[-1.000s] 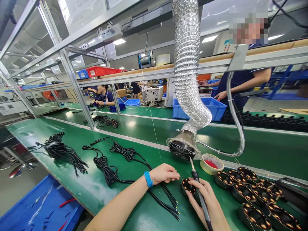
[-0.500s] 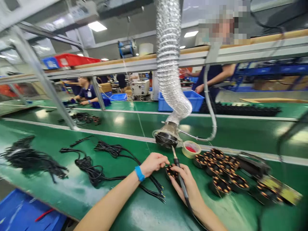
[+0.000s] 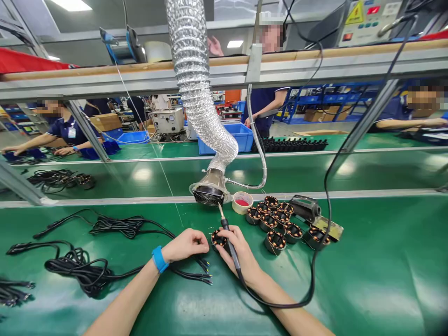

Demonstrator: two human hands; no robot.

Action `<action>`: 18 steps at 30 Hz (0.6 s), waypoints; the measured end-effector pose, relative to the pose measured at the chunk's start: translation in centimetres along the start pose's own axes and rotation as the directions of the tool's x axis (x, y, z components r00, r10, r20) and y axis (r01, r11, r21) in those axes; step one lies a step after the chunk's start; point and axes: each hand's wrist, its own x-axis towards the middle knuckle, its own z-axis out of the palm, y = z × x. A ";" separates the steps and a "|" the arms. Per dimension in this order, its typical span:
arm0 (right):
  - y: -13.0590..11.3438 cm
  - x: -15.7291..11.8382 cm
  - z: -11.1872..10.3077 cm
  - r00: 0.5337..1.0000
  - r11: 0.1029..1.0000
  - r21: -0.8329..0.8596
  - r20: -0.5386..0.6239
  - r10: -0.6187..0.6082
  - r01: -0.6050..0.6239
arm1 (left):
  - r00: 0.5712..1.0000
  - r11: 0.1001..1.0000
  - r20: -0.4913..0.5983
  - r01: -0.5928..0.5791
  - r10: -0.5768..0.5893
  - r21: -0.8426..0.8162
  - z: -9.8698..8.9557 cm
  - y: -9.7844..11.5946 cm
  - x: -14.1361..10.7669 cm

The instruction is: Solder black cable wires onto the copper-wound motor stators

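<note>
Ten copper-wound rings [image 3: 269, 227] on show!
Nine cluster toward the far edge of the table [image 3: 378, 270], a tenth touches the right hand [image 3: 242, 256]; then one soldering iron [image 3: 231, 246], one tub [image 3: 242, 211], two looped cables [image 3: 79, 273], one cable bundle [image 3: 12, 291] at the left edge, one fat silver hose [image 3: 196, 88] above.

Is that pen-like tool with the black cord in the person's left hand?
No, the pen-like tool is in the right hand, while the left hand, with the blue wristband, is apart from it.
</note>
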 end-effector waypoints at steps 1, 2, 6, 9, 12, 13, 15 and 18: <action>0.0 0.0 0.0 1.000 1.000 0.002 -0.001 -0.001 0.001 | 1.000 1.000 -0.007 -0.003 0.003 -0.025 0.0 0.2 0.0; 0.0 0.0 0.0 1.000 1.000 0.006 -0.004 -0.003 0.003 | 1.000 0.998 -0.022 -0.005 0.004 -0.056 0.1 0.3 0.0; -0.1 0.1 0.0 1.000 1.000 0.016 -0.010 0.000 0.000 | 0.995 0.955 -0.091 0.021 -0.050 -0.296 1.1 0.9 0.3; -0.2 0.1 0.0 1.000 1.000 0.014 -0.012 -0.001 0.001 | 0.990 0.882 -0.098 0.046 -0.104 -0.470 2.2 1.1 0.7; -0.2 0.0 0.0 1.000 1.000 0.011 -0.014 -0.007 0.007 | 0.982 0.860 -0.116 0.071 -0.149 -0.506 2.6 1.5 0.6; -0.2 0.0 0.0 1.000 1.000 0.011 -0.015 -0.007 0.007 | 0.979 0.864 -0.120 0.082 -0.162 -0.497 2.4 1.6 0.5; -0.2 0.0 0.0 1.000 1.000 0.012 -0.013 -0.005 0.005 | 0.977 0.882 -0.112 0.112 -0.183 -0.458 1.9 1.9 0.2; -0.3 0.0 -0.1 1.000 1.000 0.010 -0.019 -0.007 0.008 | 0.973 0.904 -0.110 0.142 -0.202 -0.404 0.9 2.0 -0.2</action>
